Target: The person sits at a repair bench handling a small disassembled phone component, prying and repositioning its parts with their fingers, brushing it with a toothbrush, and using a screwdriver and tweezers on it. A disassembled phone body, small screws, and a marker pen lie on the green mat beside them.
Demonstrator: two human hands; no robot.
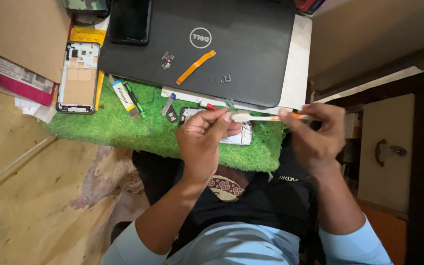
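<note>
Fingers of left hand (203, 140) and right hand (315, 132) on toothbrush (266, 117).

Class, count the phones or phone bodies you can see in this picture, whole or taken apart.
3. An opened phone frame lies at the green mat's left; a dark phone rests on the closed laptop; a third phone sits under the left hand. Others may be hidden.

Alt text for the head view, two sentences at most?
Two hands, left and right, hold a white and orange toothbrush over an opened phone on a green grass mat. Behind lies a closed black laptop with an orange ribbon cable on it.
</note>
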